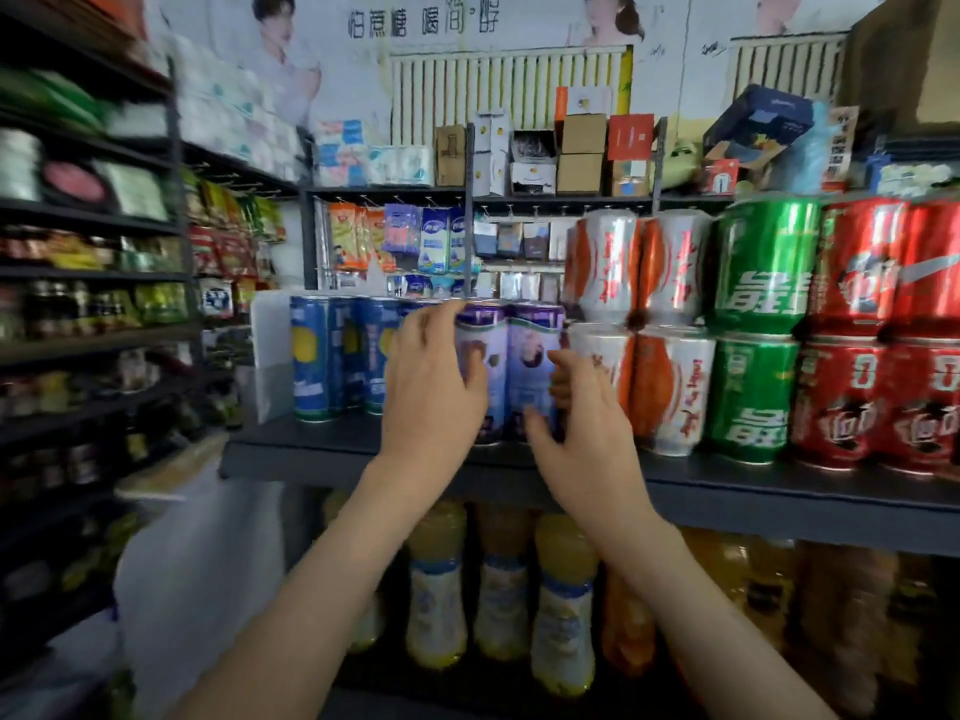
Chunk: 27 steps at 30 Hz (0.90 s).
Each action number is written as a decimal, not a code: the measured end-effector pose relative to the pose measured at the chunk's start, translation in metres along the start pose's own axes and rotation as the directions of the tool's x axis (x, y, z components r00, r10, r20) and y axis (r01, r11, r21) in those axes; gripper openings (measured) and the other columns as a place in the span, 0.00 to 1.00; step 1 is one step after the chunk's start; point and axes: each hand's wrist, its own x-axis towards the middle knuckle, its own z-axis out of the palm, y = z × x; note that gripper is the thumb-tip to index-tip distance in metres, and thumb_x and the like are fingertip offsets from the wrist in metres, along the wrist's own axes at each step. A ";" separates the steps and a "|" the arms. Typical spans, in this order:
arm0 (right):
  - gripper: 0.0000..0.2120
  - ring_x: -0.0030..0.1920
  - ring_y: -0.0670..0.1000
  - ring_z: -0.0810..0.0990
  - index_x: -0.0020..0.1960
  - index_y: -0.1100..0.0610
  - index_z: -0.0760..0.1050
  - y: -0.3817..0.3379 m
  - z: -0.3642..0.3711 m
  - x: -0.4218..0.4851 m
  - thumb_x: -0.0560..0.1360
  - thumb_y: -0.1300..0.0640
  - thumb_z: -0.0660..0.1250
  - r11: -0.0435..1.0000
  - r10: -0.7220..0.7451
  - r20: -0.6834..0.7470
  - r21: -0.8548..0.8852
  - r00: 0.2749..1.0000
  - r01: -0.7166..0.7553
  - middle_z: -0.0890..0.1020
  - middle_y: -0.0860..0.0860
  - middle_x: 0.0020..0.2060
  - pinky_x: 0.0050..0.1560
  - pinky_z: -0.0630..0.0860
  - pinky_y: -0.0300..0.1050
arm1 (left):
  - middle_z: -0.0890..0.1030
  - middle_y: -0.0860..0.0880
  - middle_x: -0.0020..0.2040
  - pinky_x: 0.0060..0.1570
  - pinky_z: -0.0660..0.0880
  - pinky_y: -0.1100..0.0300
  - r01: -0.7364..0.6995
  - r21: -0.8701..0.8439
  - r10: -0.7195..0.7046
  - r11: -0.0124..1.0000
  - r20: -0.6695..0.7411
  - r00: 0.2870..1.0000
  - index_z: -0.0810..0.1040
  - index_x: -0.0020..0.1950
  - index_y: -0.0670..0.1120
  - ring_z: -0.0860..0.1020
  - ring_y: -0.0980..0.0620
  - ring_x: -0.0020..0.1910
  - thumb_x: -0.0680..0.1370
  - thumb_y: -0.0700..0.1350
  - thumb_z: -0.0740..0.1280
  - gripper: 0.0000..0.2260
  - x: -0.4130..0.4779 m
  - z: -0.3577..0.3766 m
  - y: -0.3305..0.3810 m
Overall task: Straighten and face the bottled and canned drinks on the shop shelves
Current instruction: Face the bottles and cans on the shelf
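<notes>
The left grip is wrapping the left purple can, fingers spreading up over its near-side rim and thumb lying across its face; the right grip is closing on the right purple can, thumb pressing the lower front and fingers curling in behind its far side. Motion blur is softening both, so how firmly either one is squeezing cannot be told. The two cans are standing upright and touching each other between the grips, near the front of the shelf.

Just beyond the right grip's fingers, the white-and-orange cans are sitting in a two-high stack, with green cans and red cans stacked further out on that side. Out past the left grip, a row of blue cans is standing. Below both grips, bottles are filling the lower shelf.

The risk is lying on the right grip's side; its knuckles are working in the narrow gap against the stack, and a sideways twist of the can could be nudging the lower white-and-orange can and toppling the one riding on it. Turning both cans at once is also likely to be rubbing them together, dragging one off its facing; pulling them too far toward the wrists could be tipping one over the shelf edge onto the bottles.
</notes>
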 end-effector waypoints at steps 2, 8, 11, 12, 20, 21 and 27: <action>0.23 0.59 0.55 0.74 0.66 0.63 0.67 -0.014 0.024 0.004 0.74 0.64 0.68 1.000 0.024 -0.012 -0.013 1.000 -0.024 0.75 0.56 0.57 0.60 0.70 0.42 | 0.67 0.47 0.65 0.61 0.65 0.55 0.026 0.030 -0.026 0.999 0.002 1.000 0.65 0.70 0.48 0.65 0.48 0.65 0.79 0.43 0.63 0.20 0.006 -0.018 -0.030; 0.23 0.60 0.54 0.72 0.66 0.62 0.67 -0.041 0.071 0.008 0.74 0.60 0.69 0.986 0.153 -0.073 -0.055 0.986 -0.157 0.73 0.55 0.58 0.58 0.66 0.38 | 0.65 0.43 0.66 0.62 0.64 0.54 0.187 0.080 -0.187 0.979 -0.010 0.982 0.61 0.71 0.43 0.63 0.45 0.66 0.77 0.47 0.67 0.26 0.020 -0.051 -0.097; 0.22 0.58 0.52 0.73 0.64 0.61 0.66 -0.053 0.085 0.011 0.74 0.59 0.69 0.983 0.164 -0.073 -0.073 0.984 -0.170 0.72 0.52 0.56 0.53 0.66 0.34 | 0.64 0.40 0.66 0.61 0.64 0.52 0.311 0.124 -0.320 0.942 0.062 0.945 0.60 0.68 0.40 0.64 0.41 0.65 0.74 0.49 0.71 0.30 0.031 -0.050 -0.119; 0.21 0.57 0.52 0.73 0.64 0.60 0.66 -0.056 0.090 0.012 0.75 0.58 0.69 0.981 0.165 -0.065 -0.091 0.984 -0.170 0.73 0.52 0.56 0.51 0.65 0.33 | 0.66 0.39 0.65 0.60 0.66 0.51 0.354 0.122 -0.367 0.927 0.104 0.924 0.60 0.67 0.39 0.66 0.40 0.65 0.73 0.49 0.72 0.31 0.035 -0.047 -0.127; 0.21 0.57 0.55 0.74 0.63 0.60 0.65 -0.060 0.111 0.016 0.75 0.57 0.69 0.956 0.158 -0.063 -0.239 0.985 -0.168 0.72 0.55 0.59 0.42 0.67 0.40 | 0.80 0.41 0.55 0.48 0.75 0.53 0.414 0.092 -0.422 0.906 0.289 0.859 0.74 0.59 0.39 0.78 0.41 0.53 0.73 0.53 0.72 0.23 0.051 -0.040 -0.160; 0.21 0.57 0.56 0.75 0.63 0.60 0.65 -0.060 0.112 0.017 0.74 0.58 0.69 0.952 0.154 -0.069 -0.256 0.986 -0.167 0.72 0.55 0.59 0.41 0.68 0.41 | 0.80 0.42 0.54 0.47 0.76 0.53 0.406 0.089 -0.414 0.909 0.298 0.860 0.75 0.58 0.40 0.78 0.42 0.52 0.72 0.53 0.73 0.22 0.051 -0.040 -0.161; 0.23 0.55 0.57 0.75 0.65 0.61 0.63 -0.061 0.119 0.019 0.75 0.59 0.68 0.943 0.168 -0.075 -0.277 0.983 -0.182 0.71 0.55 0.60 0.40 0.66 0.41 | 0.79 0.43 0.55 0.41 0.69 0.58 0.376 0.134 -0.399 0.917 0.268 0.877 0.75 0.59 0.40 0.78 0.43 0.53 0.72 0.54 0.72 0.22 0.050 -0.034 -0.157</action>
